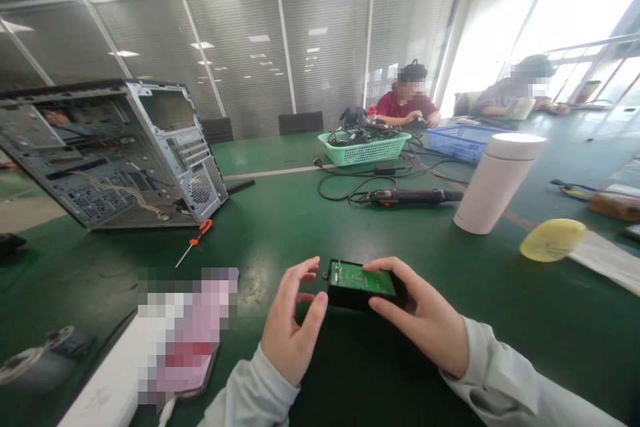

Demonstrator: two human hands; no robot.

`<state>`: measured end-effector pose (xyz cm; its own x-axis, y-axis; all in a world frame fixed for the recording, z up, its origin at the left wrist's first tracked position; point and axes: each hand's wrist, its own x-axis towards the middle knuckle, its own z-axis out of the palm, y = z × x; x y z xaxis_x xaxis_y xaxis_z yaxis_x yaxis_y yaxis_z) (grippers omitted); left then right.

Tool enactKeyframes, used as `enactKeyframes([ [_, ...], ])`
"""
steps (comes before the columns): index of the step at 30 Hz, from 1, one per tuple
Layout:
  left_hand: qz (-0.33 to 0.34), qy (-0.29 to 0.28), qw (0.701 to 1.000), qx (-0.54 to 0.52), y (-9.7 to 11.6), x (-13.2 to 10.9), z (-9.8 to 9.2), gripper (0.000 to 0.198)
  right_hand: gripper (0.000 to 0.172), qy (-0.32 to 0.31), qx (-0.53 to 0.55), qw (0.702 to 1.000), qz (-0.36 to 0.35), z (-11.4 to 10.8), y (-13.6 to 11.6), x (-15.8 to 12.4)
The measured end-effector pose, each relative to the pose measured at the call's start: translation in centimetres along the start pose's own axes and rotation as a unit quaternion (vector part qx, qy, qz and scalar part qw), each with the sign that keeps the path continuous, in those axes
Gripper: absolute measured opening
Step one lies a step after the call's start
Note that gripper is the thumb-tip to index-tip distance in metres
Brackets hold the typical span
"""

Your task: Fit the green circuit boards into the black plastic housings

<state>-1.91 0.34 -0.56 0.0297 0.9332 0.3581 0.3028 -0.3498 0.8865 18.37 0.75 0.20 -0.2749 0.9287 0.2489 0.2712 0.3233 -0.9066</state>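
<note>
A small black plastic box [345,297] with a green circuit board [361,278] in its open top is in front of me. My right hand [420,307] grips its right end, with the thumb along the near side and a finger over the board. At the left end, my left hand [299,320] is open, its fingers curved and apart. Its thumb tip is at the box's left corner; I cannot tell whether it touches. The right hand hides the box's right end.
An open computer case [150,153] and an orange screwdriver [201,232] are left. Nearer lie a phone [200,347] and a white box [107,373]. Beyond are a corded electric screwdriver [410,197], a green basket [367,152], a blue basket [463,143] and a white tumbler [497,183]. Two people sit farther back.
</note>
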Motion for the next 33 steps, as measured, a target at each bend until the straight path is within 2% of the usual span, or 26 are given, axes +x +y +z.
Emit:
enactKeyframes([
  [2,0.042,-0.037,0.997,0.05,0.1,-0.1,0.0,0.032,0.03,0.015,-0.13,0.986,-0.106,-0.2,-0.1,-0.1],
  [4,0.063,-0.059,0.992,0.089,0.1,0.0,-0.1,0.026,0.033,0.01,-0.208,0.962,-0.178,-0.4,-0.2,-0.2],
  [8,0.063,-0.071,0.988,0.123,0.0,0.1,-0.1,0.024,0.034,-0.002,-0.267,0.935,-0.233,-0.7,-0.6,-0.1],
  [11,0.063,-0.077,0.988,0.119,-0.1,0.2,-0.1,0.02,0.035,0.007,-0.277,0.935,-0.222,-0.8,-0.7,-0.1],
  [15,0.094,-0.075,0.986,0.112,0.0,0.1,-0.1,0.017,0.042,0.023,-0.254,0.952,-0.168,-0.5,-0.1,-0.4],
  [22,0.106,-0.043,0.99,0.086,0.5,-0.5,-0.1,0.019,0.043,0.04,-0.208,0.971,-0.111,-0.3,0.4,-0.4],
  [25,0.127,-0.035,0.984,0.121,0.9,-0.5,-0.3,0.028,0.033,0.023,-0.223,0.966,-0.125,-0.4,-0.4,-0.4],
  [28,0.152,-0.051,0.97,0.185,1.4,-0.4,-0.4,0.039,0.028,0.015,-0.247,0.955,-0.16,-0.4,-1.0,-0.5],
  [31,0.137,-0.054,0.97,0.195,1.7,-0.4,-0.3,0.033,0.039,0.011,-0.245,0.956,-0.161,-0.5,-0.8,-0.5],
  [33,0.109,-0.031,0.984,0.137,1.5,-0.4,-0.2,0.032,0.052,0.013,-0.238,0.961,-0.14,-0.7,-0.5,-0.4],
])
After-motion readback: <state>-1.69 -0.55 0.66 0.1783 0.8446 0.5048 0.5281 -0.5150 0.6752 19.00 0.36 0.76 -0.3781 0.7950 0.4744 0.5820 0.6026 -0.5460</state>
